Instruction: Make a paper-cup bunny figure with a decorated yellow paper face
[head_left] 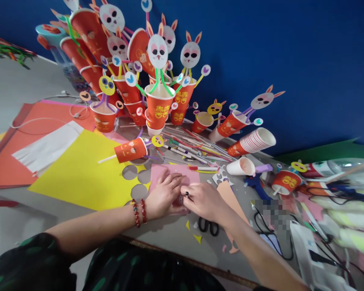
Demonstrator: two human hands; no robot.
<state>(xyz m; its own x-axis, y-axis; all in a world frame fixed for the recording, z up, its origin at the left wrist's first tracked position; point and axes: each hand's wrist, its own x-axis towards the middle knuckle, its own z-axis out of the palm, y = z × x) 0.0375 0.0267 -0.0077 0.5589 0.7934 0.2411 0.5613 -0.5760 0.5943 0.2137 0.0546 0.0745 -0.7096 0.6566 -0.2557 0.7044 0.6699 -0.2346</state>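
My left hand (166, 192), with two red bead bracelets at the wrist, lies palm down with fingers stretched out on a sheet of pink paper (157, 173). Close against it, my right hand (204, 198) is closed in a writing grip over the same sheet. A small dark end, apparently of a pen (187, 194), shows at its fingers; the rest is hidden. Black-handled scissors (208, 226) lie just below my right hand. Yellow paper (87, 173) with round holes reaches in from the left. A red-capped marker (204, 168) rests along the pink sheet's upper edge.
Red paper cups (159, 107) with rabbit faces on coloured stems stand stacked at the back. Pens and sticks (197, 141) lie before them. A cup lies sideways (130, 149). To the right are a blue glue gun (256, 184), cables and a strip of orange paper (230, 198).
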